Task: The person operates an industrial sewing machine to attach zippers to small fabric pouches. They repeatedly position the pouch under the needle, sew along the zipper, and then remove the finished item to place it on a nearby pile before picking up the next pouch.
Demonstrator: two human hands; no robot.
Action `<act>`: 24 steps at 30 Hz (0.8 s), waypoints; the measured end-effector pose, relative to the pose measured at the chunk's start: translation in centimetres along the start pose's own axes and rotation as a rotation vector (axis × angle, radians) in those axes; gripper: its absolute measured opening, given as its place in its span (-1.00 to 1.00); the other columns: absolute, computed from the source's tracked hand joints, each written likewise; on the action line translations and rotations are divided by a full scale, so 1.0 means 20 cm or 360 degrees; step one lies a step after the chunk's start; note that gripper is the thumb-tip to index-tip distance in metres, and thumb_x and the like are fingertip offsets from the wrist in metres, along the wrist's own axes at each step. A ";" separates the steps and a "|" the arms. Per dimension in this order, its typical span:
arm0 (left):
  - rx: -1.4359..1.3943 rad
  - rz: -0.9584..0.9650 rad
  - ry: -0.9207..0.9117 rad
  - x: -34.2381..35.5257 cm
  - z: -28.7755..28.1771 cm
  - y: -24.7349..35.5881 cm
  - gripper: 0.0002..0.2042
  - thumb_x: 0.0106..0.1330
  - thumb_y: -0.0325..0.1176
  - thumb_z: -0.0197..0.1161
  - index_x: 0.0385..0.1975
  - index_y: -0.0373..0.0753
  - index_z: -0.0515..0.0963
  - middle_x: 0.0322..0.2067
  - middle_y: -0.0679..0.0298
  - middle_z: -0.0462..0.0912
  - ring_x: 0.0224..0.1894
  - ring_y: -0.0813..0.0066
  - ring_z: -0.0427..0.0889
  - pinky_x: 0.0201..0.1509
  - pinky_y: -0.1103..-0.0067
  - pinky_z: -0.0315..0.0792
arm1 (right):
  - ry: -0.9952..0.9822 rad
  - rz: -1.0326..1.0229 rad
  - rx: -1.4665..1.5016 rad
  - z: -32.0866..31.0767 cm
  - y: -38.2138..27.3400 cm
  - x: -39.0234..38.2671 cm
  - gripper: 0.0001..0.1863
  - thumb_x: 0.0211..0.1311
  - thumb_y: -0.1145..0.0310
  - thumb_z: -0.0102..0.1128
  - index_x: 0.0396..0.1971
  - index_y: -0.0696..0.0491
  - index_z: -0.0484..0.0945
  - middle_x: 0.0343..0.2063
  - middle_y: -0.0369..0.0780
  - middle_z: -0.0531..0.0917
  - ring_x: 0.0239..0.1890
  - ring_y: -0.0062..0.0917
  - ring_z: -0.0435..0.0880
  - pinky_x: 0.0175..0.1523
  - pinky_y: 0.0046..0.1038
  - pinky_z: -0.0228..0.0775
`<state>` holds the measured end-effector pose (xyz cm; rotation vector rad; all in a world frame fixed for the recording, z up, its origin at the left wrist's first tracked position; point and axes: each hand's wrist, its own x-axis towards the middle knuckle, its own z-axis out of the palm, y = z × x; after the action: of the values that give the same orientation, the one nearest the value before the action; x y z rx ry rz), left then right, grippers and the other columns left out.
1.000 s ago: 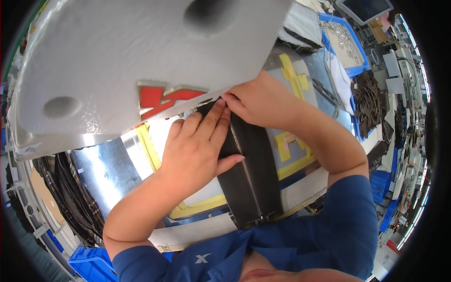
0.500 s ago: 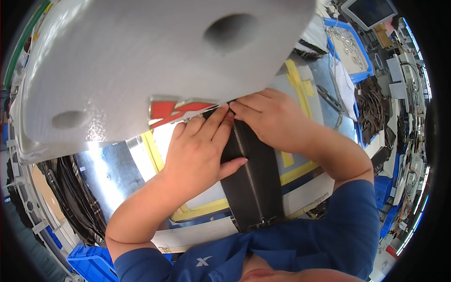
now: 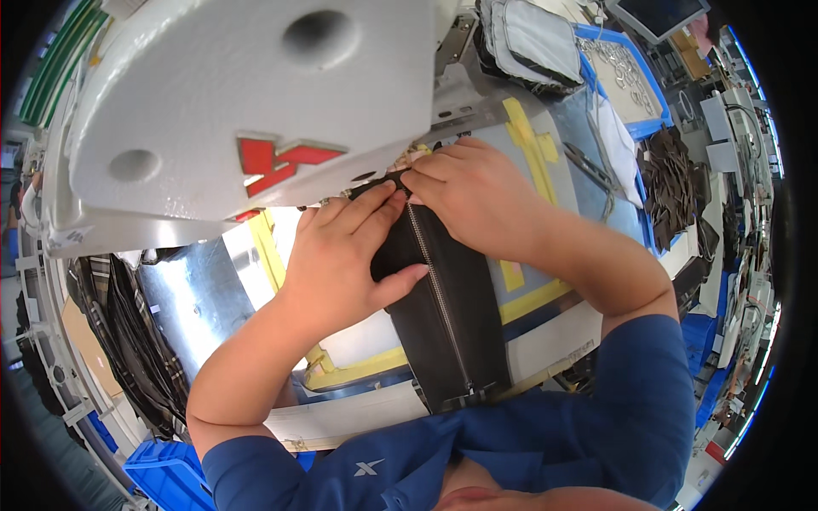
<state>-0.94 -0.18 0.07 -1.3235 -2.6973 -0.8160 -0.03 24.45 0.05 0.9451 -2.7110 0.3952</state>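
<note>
A long black panel [image 3: 479,328] with a metal zipper [image 3: 440,298] down its middle runs from my chest to the sewing machine [image 3: 200,111]. My left hand [image 3: 332,268] lies flat on its left side, fingers stretched toward the far end and thumb apart, close to the zipper. At the far end, my right hand [image 3: 481,200] has its fingers bent together and gripping the panel's edge, right beside my left fingertips. The white machine head with a red emblem overhangs this spot and hides the needle area in part.
Yellow tape [image 3: 535,153] marks the work plate. Tweezers [image 3: 588,166] lie on the metal table at right. Beyond are a blue tray [image 3: 643,128] of metal rings, stacked fabric pieces [image 3: 532,43] and dark pieces [image 3: 673,187]. Folded dark cloth [image 3: 128,332] and a blue crate [image 3: 166,473] sit at left.
The machine head appears further up and left, uncovering more around the panel's far end. Both hands and the panel sit slightly further left in view, with little change in their hold.
</note>
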 end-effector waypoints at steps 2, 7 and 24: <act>-0.0133 -0.0028 -0.0028 0.01 -0.01 -0.01 -0.27 0.05 -0.01 0.64 0.19 -0.35 0.68 0.23 0.01 0.70 0.07 0.05 0.71 0.22 0.28 0.49 | -0.0006 0.0005 -0.0017 0.00 0.00 0.00 -0.85 0.20 0.39 0.24 -0.26 0.07 0.68 -0.29 -0.24 0.69 -0.17 -0.32 0.75 0.03 -0.29 0.51; -0.0335 -0.0093 -0.0077 0.02 -0.03 -0.02 -0.28 0.11 -0.02 0.62 0.18 -0.42 0.66 0.25 -0.10 0.68 0.16 -0.07 0.71 0.26 0.22 0.53 | -0.0050 0.0036 -0.0014 0.00 -0.01 0.00 -0.86 0.21 0.40 0.24 -0.25 0.05 0.69 -0.28 -0.23 0.72 -0.16 -0.30 0.76 0.04 -0.26 0.52; -0.0193 -0.0341 -0.0133 -0.01 -0.15 -0.04 -0.25 0.12 0.06 0.59 0.14 -0.49 0.69 0.13 -0.17 0.75 0.11 -0.04 0.75 0.29 0.27 0.50 | -0.0188 0.0167 0.0007 0.04 -0.13 0.16 -0.82 0.27 0.38 0.21 -0.23 0.06 0.74 -0.23 -0.20 0.78 -0.15 -0.28 0.79 0.02 -0.22 0.58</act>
<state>-1.95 -2.06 2.22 -1.1253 -2.9364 -0.9782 -0.97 20.43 0.80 0.8551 -2.8767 0.3760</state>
